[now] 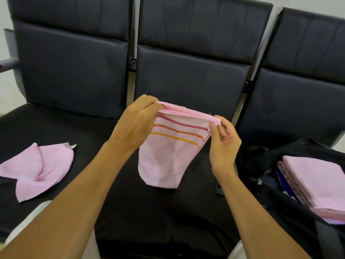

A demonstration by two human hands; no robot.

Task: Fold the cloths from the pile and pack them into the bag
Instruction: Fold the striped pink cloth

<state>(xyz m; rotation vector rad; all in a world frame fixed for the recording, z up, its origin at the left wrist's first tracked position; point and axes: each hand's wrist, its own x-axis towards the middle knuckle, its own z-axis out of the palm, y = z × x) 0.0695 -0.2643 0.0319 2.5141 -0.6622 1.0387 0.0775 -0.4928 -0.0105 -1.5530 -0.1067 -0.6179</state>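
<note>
A pink cloth with three coloured stripes [168, 154] hangs folded in the air above the middle seat. My left hand [134, 124] pinches its upper left corner and my right hand [224, 143] pinches its upper right corner. At the right, an open black bag [280, 208] holds a stack of folded pink cloths [317, 182]. A loose, crumpled pink cloth [39, 169] lies on the left seat, apart from both hands.
Dark padded seats in a row [74, 71] fill the view, their backrests behind the cloth. A metal armrest [7, 62] juts out at the far left. White floor shows at the left edge.
</note>
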